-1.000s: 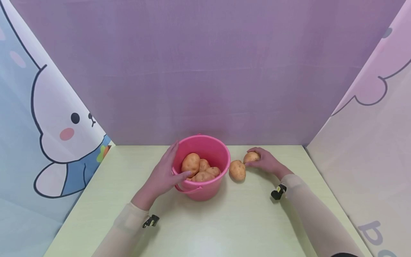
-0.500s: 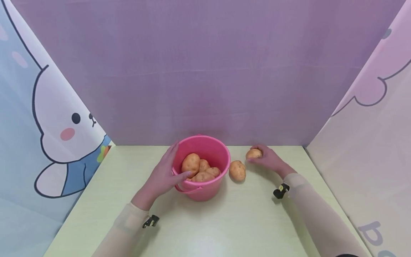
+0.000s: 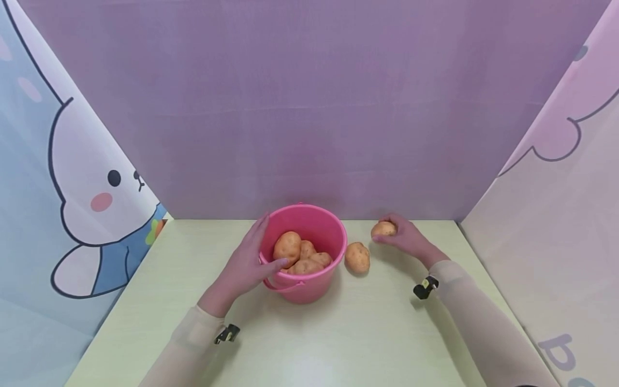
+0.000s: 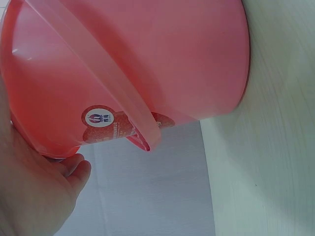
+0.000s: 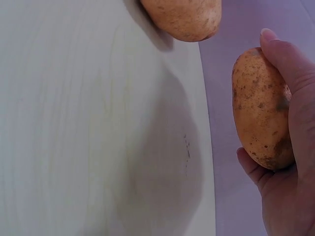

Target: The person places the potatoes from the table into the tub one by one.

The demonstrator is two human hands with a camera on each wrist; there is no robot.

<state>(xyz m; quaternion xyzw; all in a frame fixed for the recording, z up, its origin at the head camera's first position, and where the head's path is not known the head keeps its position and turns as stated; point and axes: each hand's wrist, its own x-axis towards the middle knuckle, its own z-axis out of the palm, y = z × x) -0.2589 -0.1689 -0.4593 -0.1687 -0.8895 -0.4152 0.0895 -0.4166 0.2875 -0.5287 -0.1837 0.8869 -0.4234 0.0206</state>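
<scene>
In the head view, a pink bucket (image 3: 314, 287) holds several potatoes (image 3: 288, 247). My left hand (image 3: 244, 263) holds the bucket at its left rim, thumb over the inner side and fingers along the outside. The left wrist view shows the bucket wall, its handle (image 4: 106, 78) and a label (image 4: 100, 118). To the right, my right hand (image 3: 408, 236) grips a potato (image 5: 261, 110), thumb on one side and fingers on the other. That potato appears raised off the table, casting a shadow. Another potato (image 3: 358, 258) lies on the table between bucket and right hand.
The pale wooden table (image 3: 309, 344) ends at a purple cloth backdrop (image 3: 309, 107). Printed cloth panels stand at left (image 3: 82, 161) and right (image 3: 546, 226).
My right hand has moved slightly back and right with its potato, apart from the one on the table, rising a little. The left hand and bucket have stayed put.
</scene>
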